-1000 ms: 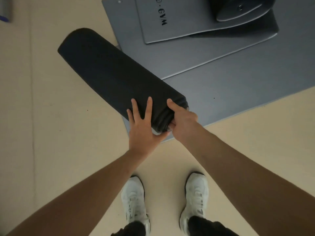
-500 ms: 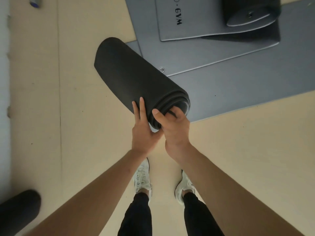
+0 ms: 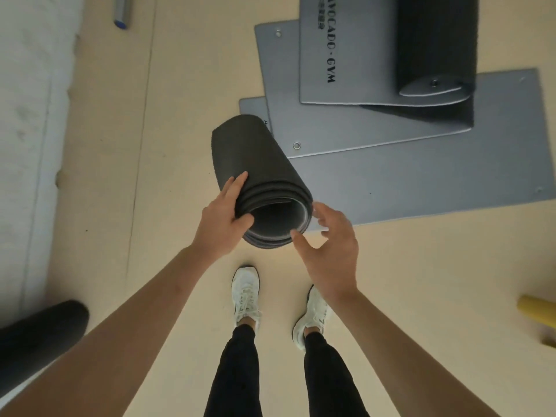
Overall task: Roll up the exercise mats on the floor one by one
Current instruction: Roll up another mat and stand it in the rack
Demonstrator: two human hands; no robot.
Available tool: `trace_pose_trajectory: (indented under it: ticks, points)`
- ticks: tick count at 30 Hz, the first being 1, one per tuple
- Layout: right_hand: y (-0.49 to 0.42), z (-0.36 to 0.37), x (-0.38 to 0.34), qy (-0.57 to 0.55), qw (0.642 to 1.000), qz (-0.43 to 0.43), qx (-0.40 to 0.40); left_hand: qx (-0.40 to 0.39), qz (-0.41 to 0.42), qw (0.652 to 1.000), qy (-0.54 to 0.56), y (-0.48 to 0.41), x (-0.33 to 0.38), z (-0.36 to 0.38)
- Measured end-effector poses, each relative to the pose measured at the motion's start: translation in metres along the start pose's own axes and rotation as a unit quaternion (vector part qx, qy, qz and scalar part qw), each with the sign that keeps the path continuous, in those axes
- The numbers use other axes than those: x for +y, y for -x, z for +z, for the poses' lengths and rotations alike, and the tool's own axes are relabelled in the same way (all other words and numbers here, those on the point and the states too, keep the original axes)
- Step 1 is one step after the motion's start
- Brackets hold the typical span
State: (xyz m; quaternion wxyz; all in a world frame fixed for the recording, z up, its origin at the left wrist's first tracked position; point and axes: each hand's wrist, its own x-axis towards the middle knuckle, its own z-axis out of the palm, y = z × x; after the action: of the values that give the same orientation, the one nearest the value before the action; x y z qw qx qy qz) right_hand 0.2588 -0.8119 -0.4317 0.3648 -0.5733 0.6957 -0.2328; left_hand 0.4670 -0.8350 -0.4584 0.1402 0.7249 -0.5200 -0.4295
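A rolled dark grey mat [image 3: 255, 158] is tipped up on end, its open spiral end facing me. My left hand [image 3: 224, 219] grips the rim of that end on the left side. Just right of the roll, my right hand [image 3: 328, 245] hovers with fingers spread and nothing in it. Behind the roll, several flat grey mats [image 3: 421, 182] lie overlapped on the floor. The topmost one [image 3: 355, 55], printed "AVOCADO GYM", is partly rolled into a dark roll [image 3: 436, 46] at its far right.
Another dark rolled mat [image 3: 36, 335] lies at the lower left by a white padded edge [image 3: 27, 115]. A yellow roll [image 3: 538, 314] pokes in at the right edge. A grey tube with a blue tip [image 3: 122, 10] lies top left. My white shoes [image 3: 245, 291] stand on beige floor.
The roll has been lifted from lying on the floor to standing on end facing me. My right hand has let go of its end and opened; the left hand now holds the rim.
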Motion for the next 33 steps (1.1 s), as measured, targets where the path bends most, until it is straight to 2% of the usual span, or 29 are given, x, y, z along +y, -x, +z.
trace_pose_trajectory:
  ticks: [1, 2, 4, 6, 8, 11, 15, 16, 19, 21, 29, 33]
  points:
    - [-0.006, -0.006, -0.006, 0.013, 0.999, 0.033, -0.018, 0.002, -0.009, 1.000, 0.008, 0.001, 0.005, -0.012]
    - [-0.014, -0.010, -0.015, 0.000, 0.994, 0.090, -0.067, 0.003, -0.021, 1.000, 0.023, 0.002, 0.010, -0.023]
    - [-0.027, -0.013, -0.037, -0.089, 0.965, 0.179, -0.171, -0.003, -0.054, 0.995, 0.087, 0.008, 0.021, -0.041]
    - [-0.037, -0.011, -0.053, -0.152, 0.951, 0.197, -0.184, -0.006, -0.094, 0.979, 0.183, 0.020, 0.032, -0.052]
    - [-0.040, -0.015, -0.064, -0.136, 0.956, 0.181, -0.185, 0.002, -0.150, 0.952, 0.267, 0.037, 0.039, -0.053]
    - [-0.038, -0.025, -0.063, -0.075, 0.953, 0.173, -0.237, 0.008, -0.227, 0.915, 0.335, 0.065, 0.034, -0.037]
    - [-0.026, -0.033, -0.037, 0.038, 0.959, 0.139, -0.245, -0.005, -0.246, 0.900, 0.361, 0.088, 0.015, -0.007]
    - [-0.023, -0.036, -0.030, 0.036, 0.959, 0.143, -0.242, -0.008, -0.250, 0.899, 0.361, 0.091, 0.014, -0.001]
    - [-0.010, -0.047, -0.017, 0.023, 0.961, 0.151, -0.231, -0.010, -0.227, 0.930, 0.288, 0.092, 0.020, 0.012]
    - [-0.007, -0.053, -0.012, 0.025, 0.960, 0.145, -0.240, -0.015, -0.212, 0.938, 0.273, 0.096, 0.024, 0.018]
    - [0.000, -0.055, -0.026, 0.044, 0.948, 0.150, -0.277, -0.012, -0.212, 0.934, 0.288, 0.121, 0.007, 0.027]
    - [0.016, -0.031, -0.053, 0.092, 0.946, 0.129, -0.283, 0.006, -0.239, 0.911, 0.337, 0.143, -0.011, 0.012]
